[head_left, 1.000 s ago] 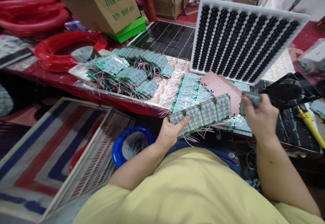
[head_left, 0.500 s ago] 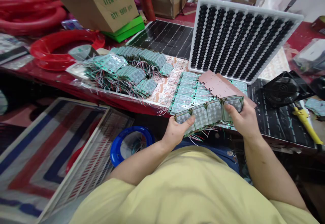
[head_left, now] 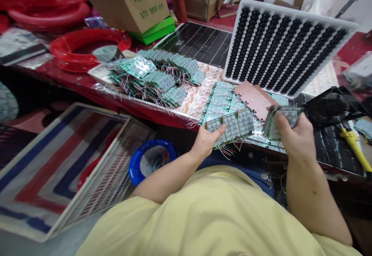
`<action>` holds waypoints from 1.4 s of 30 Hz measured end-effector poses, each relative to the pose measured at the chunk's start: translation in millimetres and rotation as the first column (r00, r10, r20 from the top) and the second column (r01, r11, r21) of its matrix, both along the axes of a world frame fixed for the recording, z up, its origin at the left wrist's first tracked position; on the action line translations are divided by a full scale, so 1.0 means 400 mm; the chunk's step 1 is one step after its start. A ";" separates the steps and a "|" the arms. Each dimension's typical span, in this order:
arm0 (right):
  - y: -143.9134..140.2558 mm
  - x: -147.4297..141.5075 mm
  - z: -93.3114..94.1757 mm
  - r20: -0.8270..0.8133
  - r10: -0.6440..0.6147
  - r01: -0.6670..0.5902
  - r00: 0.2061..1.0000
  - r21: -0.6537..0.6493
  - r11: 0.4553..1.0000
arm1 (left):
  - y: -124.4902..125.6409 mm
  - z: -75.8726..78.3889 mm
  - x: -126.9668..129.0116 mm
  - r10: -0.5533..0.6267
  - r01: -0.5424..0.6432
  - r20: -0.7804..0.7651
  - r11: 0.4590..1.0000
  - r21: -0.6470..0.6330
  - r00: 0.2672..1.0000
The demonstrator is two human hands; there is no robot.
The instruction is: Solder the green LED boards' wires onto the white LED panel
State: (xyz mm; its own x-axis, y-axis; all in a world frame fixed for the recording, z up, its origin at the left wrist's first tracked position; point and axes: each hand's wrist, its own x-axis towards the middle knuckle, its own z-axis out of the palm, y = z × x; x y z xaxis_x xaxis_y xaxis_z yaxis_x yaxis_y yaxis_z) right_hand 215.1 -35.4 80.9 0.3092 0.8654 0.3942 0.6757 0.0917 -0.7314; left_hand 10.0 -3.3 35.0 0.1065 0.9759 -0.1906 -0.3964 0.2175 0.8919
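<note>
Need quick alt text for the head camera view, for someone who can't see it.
The left hand holds a strip of green lens boards over the table edge, while the right hand holds a single board apart from it. A pile of wired boards lies behind.

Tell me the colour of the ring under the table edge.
Blue ring, clearest in the head view.

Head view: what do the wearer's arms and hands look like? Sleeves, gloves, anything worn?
Both hands are bare: no gloves, and no rings or watch that I can see on the left hand or the right hand. The forearms are uncovered up to about the elbows, with no sleeve visible on them. A pale yellow shirt fills the bottom of the frame. No cables or markings on either arm.
</note>
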 end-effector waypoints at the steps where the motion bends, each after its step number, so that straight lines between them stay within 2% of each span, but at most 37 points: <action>1: -0.001 -0.001 0.005 -0.030 0.109 -0.110 0.994 -0.030 0.993 | 0.001 0.004 0.001 -0.013 0.013 0.015 1.000 0.003 1.000; 3: 0.006 -0.004 -0.002 -0.048 0.230 -0.232 0.972 -0.042 0.972 | 0.000 0.013 0.004 -0.052 0.051 0.021 0.999 0.017 0.998; 6: 0.023 -0.007 -0.030 -0.152 0.237 -0.243 0.960 -0.020 0.970 | -0.006 0.026 0.008 -0.125 0.127 -0.034 0.991 0.045 0.992; 8: 0.027 -0.010 -0.041 -0.206 0.268 -0.292 0.941 -0.098 0.951 | -0.010 0.031 0.014 -0.146 0.151 -0.087 0.986 0.063 0.986; 9: 0.025 -0.015 -0.043 -0.178 0.260 -0.285 0.949 -0.133 0.949 | -0.011 0.032 0.019 -0.135 0.143 -0.108 0.987 0.071 0.985; 11: 0.018 -0.036 -0.044 -0.021 0.148 -0.149 0.989 -0.125 0.981 | -0.014 0.033 0.033 -0.086 0.099 -0.135 0.991 0.092 0.987; 12: 0.014 -0.049 -0.045 0.077 0.048 -0.043 0.996 -0.070 0.997 | -0.014 0.033 0.042 -0.058 0.074 -0.146 0.992 0.103 0.988; 14: 0.010 -0.076 -0.049 0.224 -0.121 0.109 0.967 0.065 0.992 | -0.013 0.035 0.057 -0.019 0.040 -0.164 0.991 0.126 0.986; 16: 0.008 -0.089 -0.049 0.274 -0.189 0.151 0.943 0.154 0.977 | -0.004 0.034 0.066 -0.010 0.035 -0.172 0.989 0.142 0.985; 18: 0.005 -0.083 -0.035 0.208 -0.205 0.162 0.956 0.205 0.965 | 0.014 0.030 0.065 -0.003 0.027 -0.166 0.989 0.142 0.986; 20: -0.002 -0.063 -0.008 0.055 -0.134 0.121 0.989 0.197 0.973 | 0.035 0.026 0.057 0.003 0.019 -0.148 0.989 0.149 0.989; 22: -0.007 -0.042 0.019 -0.064 0.086 -0.078 0.994 0.116 0.990 | 0.049 0.029 0.049 -0.027 0.045 -0.112 0.987 0.155 0.993; 24: -0.005 -0.030 0.031 -0.085 0.312 -0.309 0.946 0.042 0.950 | 0.052 0.044 0.045 -0.143 0.154 -0.080 0.975 0.159 0.987; 25: -0.001 -0.028 0.028 -0.087 0.375 -0.374 0.923 0.025 0.927 | 0.050 0.054 0.045 -0.215 0.224 -0.070 0.961 0.164 0.974; 27: 0.011 -0.029 0.008 -0.140 0.396 -0.394 0.908 0.039 0.918 | 0.043 0.075 0.044 -0.324 0.327 -0.048 0.925 0.192 0.945; 29: 0.022 -0.028 -0.019 -0.267 0.373 -0.372 0.889 0.056 0.926 | 0.039 0.086 0.041 -0.386 0.382 -0.024 0.898 0.217 0.922; 31: 0.030 -0.024 -0.040 -0.412 0.357 -0.385 0.838 0.016 0.923 | 0.038 0.081 0.037 -0.473 0.461 0.005 0.861 0.216 0.881; 33: 0.034 -0.021 -0.048 -0.446 0.320 -0.385 0.836 -0.061 0.921 | 0.041 0.063 0.039 -0.553 0.534 0.041 0.819 0.208 0.832; 35: 0.035 -0.025 -0.045 -0.314 0.258 -0.302 0.914 -0.102 0.948 | 0.045 0.042 0.048 -0.521 0.505 0.041 0.840 0.198 0.852; 38: 0.036 -0.052 -0.039 -0.063 0.086 -0.086 0.994 0.001 0.996 | 0.052 0.026 0.072 -0.302 0.331 -0.163 0.923 0.196 0.939; 40: 0.038 -0.078 -0.043 -0.018 -0.030 0.032 0.999 0.071 0.997 | 0.053 0.028 0.085 -0.191 0.274 -0.322 0.932 0.237 0.928; 42: 0.041 -0.102 -0.055 0.017 -0.102 0.099 0.995 0.109 0.989 | 0.049 0.032 0.095 -0.132 0.268 -0.424 0.922 0.280 0.896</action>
